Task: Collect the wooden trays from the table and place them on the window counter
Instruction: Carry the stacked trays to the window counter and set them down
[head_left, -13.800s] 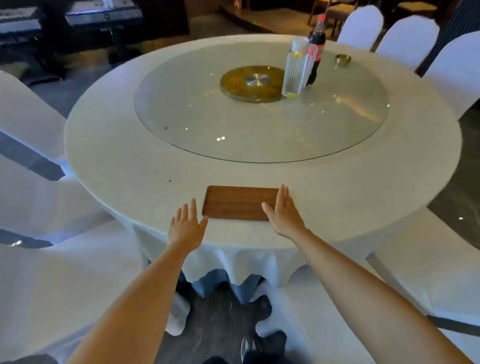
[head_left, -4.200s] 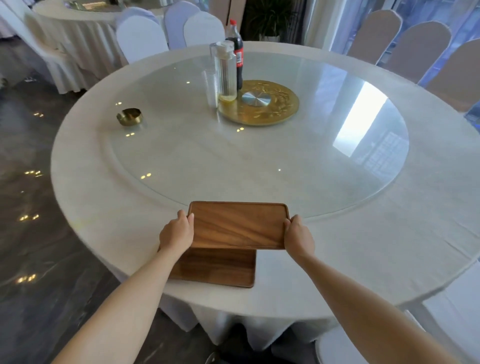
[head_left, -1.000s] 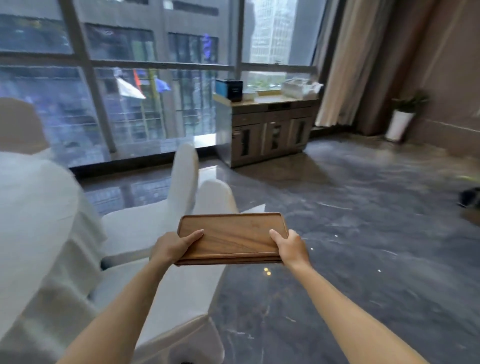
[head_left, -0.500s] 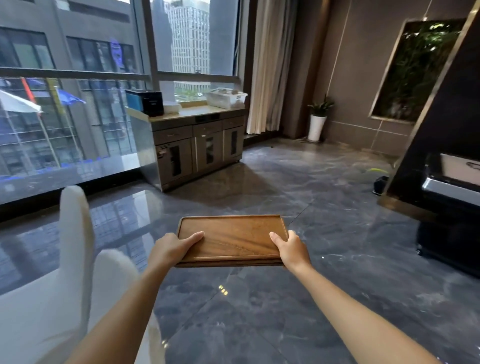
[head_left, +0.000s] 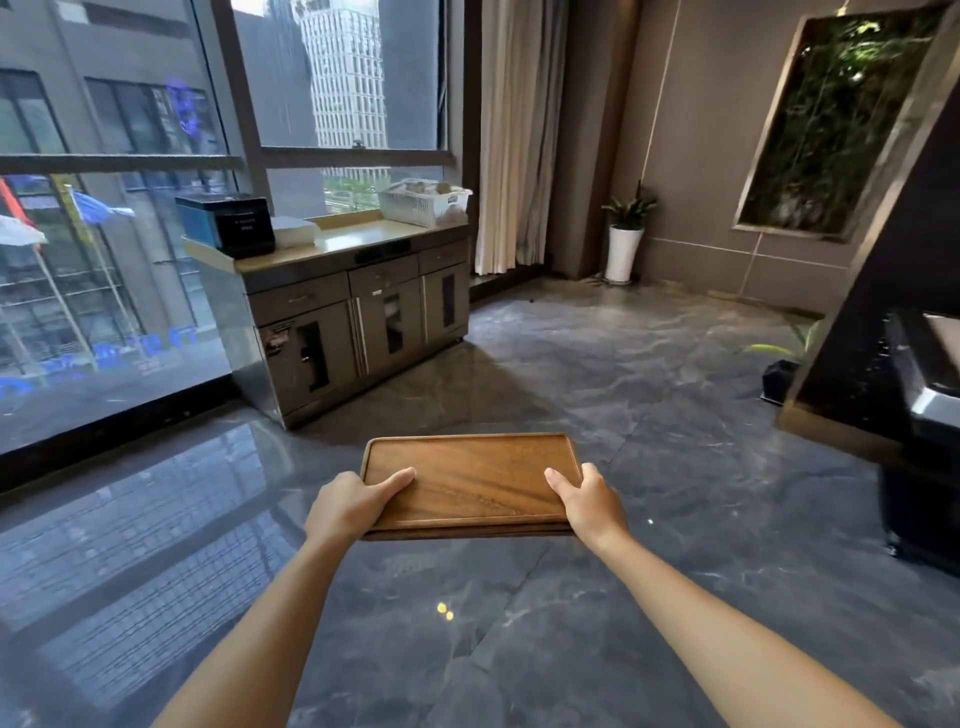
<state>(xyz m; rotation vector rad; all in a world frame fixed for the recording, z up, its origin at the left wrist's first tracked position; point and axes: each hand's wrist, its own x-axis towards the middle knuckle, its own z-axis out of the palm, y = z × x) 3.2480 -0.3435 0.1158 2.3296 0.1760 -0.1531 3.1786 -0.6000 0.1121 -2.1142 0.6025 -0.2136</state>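
Trays (head_left: 470, 480) stacked between left hand (head_left: 349, 503) and right hand (head_left: 589, 501).

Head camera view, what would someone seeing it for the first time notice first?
First, the rectangular brown wooden trays, stacked and held level at centre frame, with the left hand and right hand gripping the short ends. Beyond them, the grey cabinet with a pale counter top stands against the tall window, bearing a black box at its left end and a white basket at its right.

White basket (head_left: 423, 206) near black box (head_left: 228, 223), potted plant (head_left: 625, 236).
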